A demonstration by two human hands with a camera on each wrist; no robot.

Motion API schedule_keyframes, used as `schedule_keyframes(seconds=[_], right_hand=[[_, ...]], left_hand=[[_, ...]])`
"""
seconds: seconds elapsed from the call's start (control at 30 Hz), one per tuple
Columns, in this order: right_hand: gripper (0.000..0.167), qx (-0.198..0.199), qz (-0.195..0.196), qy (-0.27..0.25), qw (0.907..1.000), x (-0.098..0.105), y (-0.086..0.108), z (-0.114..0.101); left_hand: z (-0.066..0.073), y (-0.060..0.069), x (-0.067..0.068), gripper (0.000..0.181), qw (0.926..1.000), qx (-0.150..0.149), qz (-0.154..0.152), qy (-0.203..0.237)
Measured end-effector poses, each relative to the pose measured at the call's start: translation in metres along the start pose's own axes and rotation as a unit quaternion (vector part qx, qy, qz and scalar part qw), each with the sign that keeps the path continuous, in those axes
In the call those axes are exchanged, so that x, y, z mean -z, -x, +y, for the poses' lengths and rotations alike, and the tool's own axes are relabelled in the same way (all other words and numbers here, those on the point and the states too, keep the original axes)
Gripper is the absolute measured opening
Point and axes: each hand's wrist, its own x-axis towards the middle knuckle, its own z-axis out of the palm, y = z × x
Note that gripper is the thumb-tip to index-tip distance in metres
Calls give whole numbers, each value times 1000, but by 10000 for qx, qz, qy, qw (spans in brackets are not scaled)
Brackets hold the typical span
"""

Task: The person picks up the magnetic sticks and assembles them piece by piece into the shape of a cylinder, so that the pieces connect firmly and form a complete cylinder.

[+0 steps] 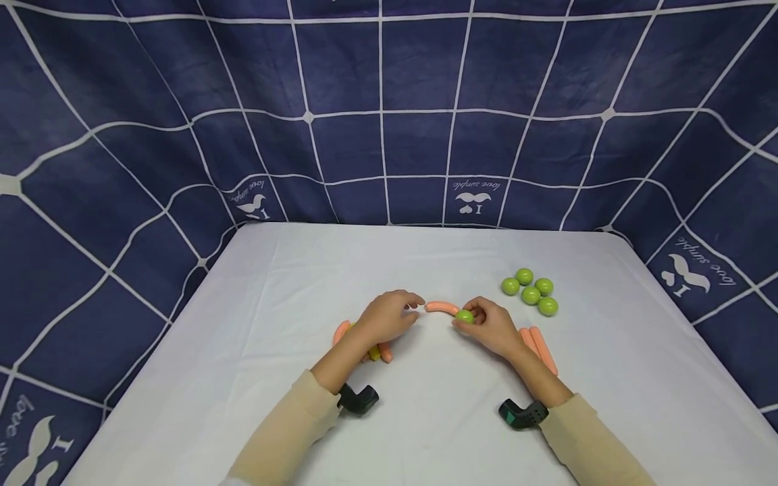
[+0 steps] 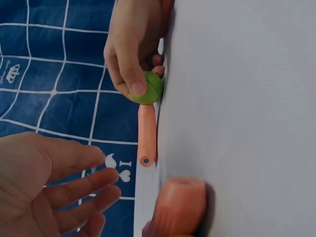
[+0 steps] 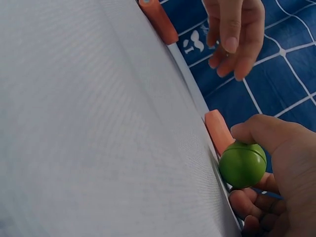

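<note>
The right hand [image 1: 491,329] pinches a green ball [image 1: 464,316], a pink stick [image 1: 441,307] just left of that grip (aligning them, I'd judge); release wants gentleness. The left hand [image 1: 387,316] hangs loose.

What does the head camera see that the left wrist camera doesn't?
Only the head view shows five loose, shiny green balls and beige cloth sleeves. Only the left wrist view shows a small round hole in the end of the curved orange sausage-shaped piece. Both show the right hand holding another round green ball at that piece's other end, the left hand holding nothing, and dark blue cloth with white lines.
</note>
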Motion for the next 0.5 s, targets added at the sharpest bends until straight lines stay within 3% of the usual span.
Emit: schedule_keyframes(seconds=[0.3,0.5], right_hand=[[31,29,-13,-27,10000,1,0,1],[32,27,-25,-29,10000,1,0,2]], left_hand=[[-12,20,7,30,9988,-420,-232,77],[-22,33,10,33,9984,-387,-414,64]])
